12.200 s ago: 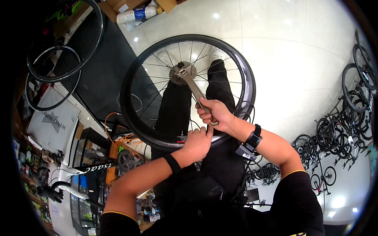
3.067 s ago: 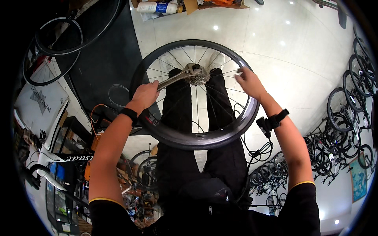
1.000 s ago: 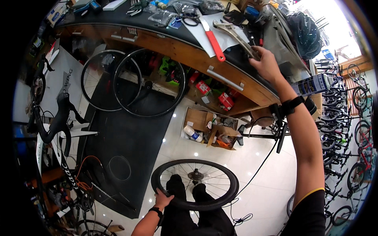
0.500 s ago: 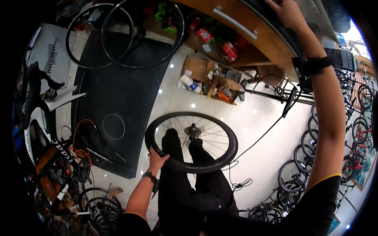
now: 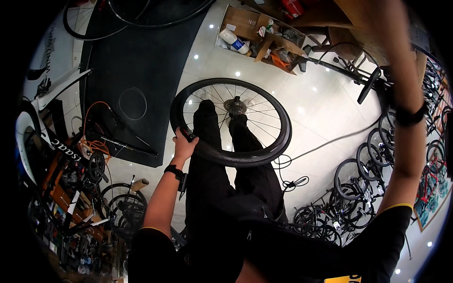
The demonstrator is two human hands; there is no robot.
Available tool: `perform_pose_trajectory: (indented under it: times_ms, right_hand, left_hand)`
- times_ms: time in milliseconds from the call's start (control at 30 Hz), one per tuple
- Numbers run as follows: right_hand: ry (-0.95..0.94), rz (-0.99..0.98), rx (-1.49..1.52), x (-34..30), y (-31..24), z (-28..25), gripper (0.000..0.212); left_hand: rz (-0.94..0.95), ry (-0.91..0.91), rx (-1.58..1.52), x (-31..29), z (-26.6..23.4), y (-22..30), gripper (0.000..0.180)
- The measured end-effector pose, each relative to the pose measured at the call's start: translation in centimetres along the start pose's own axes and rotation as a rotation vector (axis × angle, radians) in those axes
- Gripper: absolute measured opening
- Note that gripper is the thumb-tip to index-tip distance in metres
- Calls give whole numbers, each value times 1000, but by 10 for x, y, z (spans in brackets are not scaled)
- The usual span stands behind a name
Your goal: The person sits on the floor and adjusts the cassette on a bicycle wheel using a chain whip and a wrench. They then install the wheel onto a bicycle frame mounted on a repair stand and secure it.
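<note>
A bicycle wheel (image 5: 286, 123) with a black tyre, thin spokes and a cassette (image 5: 234, 106) at its hub is tilted in front of my legs. My left hand (image 5: 184, 145) is closed around its left near edge, thumb on the near side. A black band circles my left wrist. On the right, my raised right arm reaches toward the upper edge of the view, near the wooden bench. My right hand (image 5: 384, 33) is smeared by motion there, and its fingers cannot be made out.
A black mat (image 5: 137, 61) lies left, with a wire loop (image 5: 132, 103) and orange cable (image 5: 89, 141). An open cardboard box (image 5: 243, 21) of bottles and parts stands ahead. A black cable (image 5: 325, 140) crosses the floor. Bicycles (image 5: 351, 181) line the right; a white frame (image 5: 56, 96) stands left.
The view has tipped nearer, so the wheel appears higher. My left hand keeps its hold on the wheel. My right hand, sharp on the bench top before, is now blurred.
</note>
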State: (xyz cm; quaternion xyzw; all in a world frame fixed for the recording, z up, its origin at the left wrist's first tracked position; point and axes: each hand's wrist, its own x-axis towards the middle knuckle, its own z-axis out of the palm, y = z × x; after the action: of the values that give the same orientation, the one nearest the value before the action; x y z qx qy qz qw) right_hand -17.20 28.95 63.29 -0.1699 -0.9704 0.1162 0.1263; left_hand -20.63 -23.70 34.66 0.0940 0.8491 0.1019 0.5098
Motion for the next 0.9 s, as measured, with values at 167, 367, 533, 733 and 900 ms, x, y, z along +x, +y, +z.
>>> perform_pose_trajectory:
  times_ms: [167,367,533,733,900]
  right_hand:
    - [-965,92,253,-152,-54,185,36]
    - [-1002,496,345,-311,-61,372,37]
    - [-1111,726,508,-347,-69,443,38]
    - [-1033,584,463,-350,-65,457,33]
    - [-849,672,384,-315,6,445,28]
  left_hand:
    - [68,71,-150,2,-2,0,84]
    - [97,-11,-107,10,5,-2,79]
    - [125,-14,-83,14,9,-13,80]
    - [121,-43,-66,13,5,-8,82]
    - [101,-68,-94,18,3,0,84]
